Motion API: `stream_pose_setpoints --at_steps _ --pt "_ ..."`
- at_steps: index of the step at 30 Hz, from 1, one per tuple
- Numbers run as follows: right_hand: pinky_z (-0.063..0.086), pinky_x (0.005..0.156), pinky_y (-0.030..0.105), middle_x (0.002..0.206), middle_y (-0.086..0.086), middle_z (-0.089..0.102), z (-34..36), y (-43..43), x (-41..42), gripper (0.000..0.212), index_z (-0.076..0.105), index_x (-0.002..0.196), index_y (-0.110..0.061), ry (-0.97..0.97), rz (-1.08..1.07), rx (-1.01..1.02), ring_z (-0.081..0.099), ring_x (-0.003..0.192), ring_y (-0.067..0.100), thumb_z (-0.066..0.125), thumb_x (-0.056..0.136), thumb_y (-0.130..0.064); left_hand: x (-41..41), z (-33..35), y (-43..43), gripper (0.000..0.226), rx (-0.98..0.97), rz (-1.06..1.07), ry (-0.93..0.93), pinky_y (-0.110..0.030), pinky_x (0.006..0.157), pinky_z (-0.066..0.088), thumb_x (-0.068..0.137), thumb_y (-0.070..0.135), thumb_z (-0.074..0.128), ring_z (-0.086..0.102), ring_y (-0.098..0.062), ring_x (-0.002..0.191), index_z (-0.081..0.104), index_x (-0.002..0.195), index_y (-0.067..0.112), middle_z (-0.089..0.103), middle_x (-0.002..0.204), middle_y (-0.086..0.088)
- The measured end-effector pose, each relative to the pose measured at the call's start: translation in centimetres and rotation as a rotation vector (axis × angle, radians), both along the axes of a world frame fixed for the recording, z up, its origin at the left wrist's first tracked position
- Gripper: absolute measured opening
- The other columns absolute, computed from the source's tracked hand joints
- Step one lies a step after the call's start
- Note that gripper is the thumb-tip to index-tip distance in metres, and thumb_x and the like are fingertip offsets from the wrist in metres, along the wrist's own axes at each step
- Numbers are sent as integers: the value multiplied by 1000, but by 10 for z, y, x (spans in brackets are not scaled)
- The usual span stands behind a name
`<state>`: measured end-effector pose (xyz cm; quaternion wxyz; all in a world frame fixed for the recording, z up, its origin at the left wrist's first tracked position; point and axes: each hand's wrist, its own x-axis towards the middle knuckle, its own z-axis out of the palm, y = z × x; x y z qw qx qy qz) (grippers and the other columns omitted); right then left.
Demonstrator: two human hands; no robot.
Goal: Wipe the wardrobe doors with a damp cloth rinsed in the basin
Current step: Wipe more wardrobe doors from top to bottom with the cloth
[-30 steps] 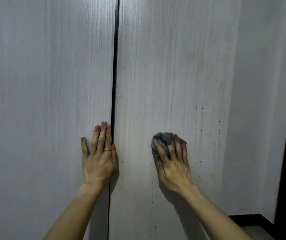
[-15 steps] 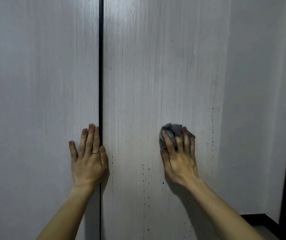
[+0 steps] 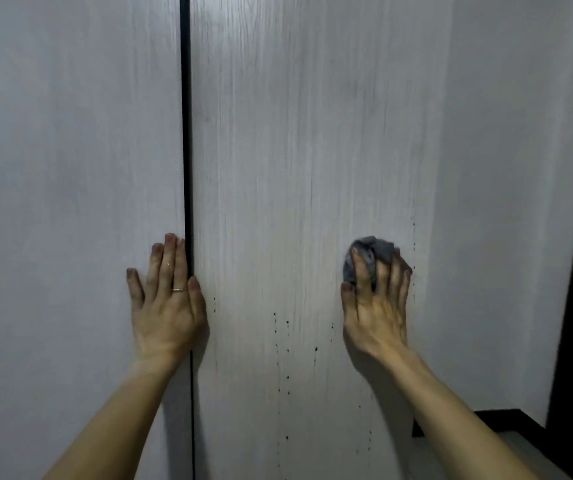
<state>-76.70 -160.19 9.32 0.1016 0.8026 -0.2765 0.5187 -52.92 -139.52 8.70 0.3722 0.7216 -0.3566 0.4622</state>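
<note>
Low on the right door [image 3: 295,133], mid-wipe — grips the grey cloth [image 3: 371,252] with the right hand [image 3: 375,306], pressing it near the outer edge; braces the left door [image 3: 70,133] with the flat left hand [image 3: 167,306]. Next, likely: sweep down across the drips [image 3: 287,341].

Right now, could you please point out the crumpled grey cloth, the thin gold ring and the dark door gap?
crumpled grey cloth [image 3: 376,248], head view, top bulge
thin gold ring [image 3: 179,289], head view, band's middle
dark door gap [image 3: 185,133], head view, upper stretch
</note>
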Motion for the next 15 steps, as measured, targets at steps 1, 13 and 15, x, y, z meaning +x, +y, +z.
stream_pose_setpoints --at_steps 1,13,15 --pt "-1 121 60 165 5 -2 9 -6 -3 61 5 159 -31 24 3 -7 -9 153 30 21 102 -47 0 1 0 60 7 2 5 -47 123 -9 103 33 18 -5 -9 153 1 159 19 -2 167 7" --pt "2 123 52 164 8 7 30 -25 -9 59 9 159 -26 -219 -24 73 5 151 31 19 104 -44 0 0 -3 60 -42 -13 6 -49 123 -5 103 32 18 -1 -9 153 1 160 22 3 167 4" --pt "12 119 59 162 12 13 -30 -17 -17 58 13 159 -24 -145 -10 103 15 147 38 21 104 -42 -1 -1 0 60 -27 -16 6 -50 123 -4 103 32 18 -2 -9 153 2 159 21 3 167 4"
